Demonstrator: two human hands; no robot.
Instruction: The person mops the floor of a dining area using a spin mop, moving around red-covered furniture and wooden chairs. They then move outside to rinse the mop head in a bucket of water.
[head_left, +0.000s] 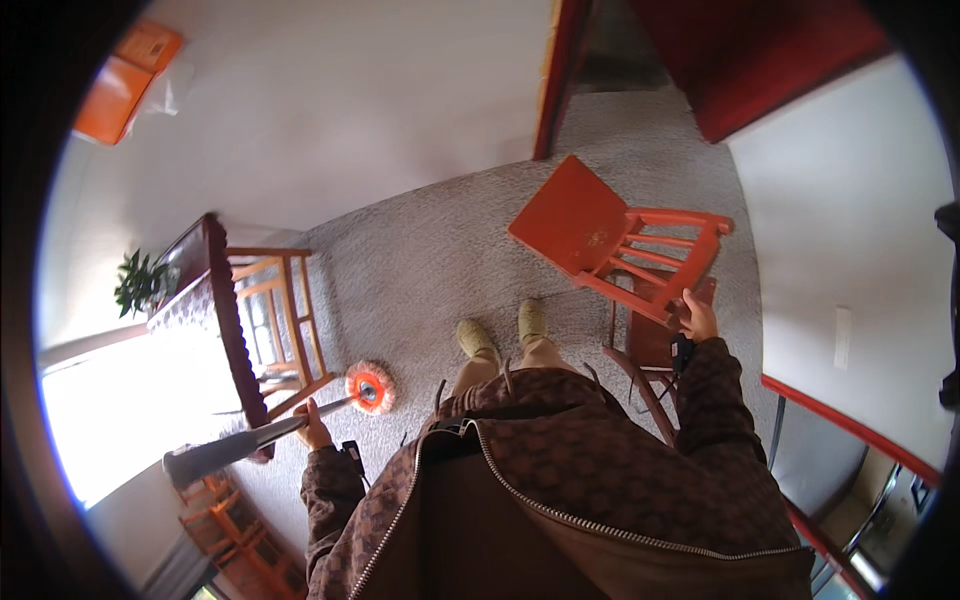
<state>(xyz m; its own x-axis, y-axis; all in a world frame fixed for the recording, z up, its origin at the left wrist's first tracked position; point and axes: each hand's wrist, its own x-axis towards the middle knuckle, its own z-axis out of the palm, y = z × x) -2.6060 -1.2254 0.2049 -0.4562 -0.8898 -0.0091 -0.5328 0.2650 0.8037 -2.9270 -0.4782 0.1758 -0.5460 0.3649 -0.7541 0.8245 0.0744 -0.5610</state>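
Observation:
My left hand (314,428) is closed round the grey handle of a long-handled round brush (371,388). Its orange disc with a pale bristle fringe is down by the floor, left of my feet, and the thick dark end of the handle points toward the lower left. On the right, my right hand (699,318) grips the top of the backrest of an orange-red wooden chair (572,218). That chair is tilted, with its seat facing up and away from me. Behind it and partly hidden stands a second, darker brown-red chair (652,340).
To the left is a table with a dark scalloped edge (232,310), with a potted plant (140,284) on it and a wooden chair frame (300,315) beside it. A dark red door frame (560,90) stands ahead. A white wall (840,230) runs along the right.

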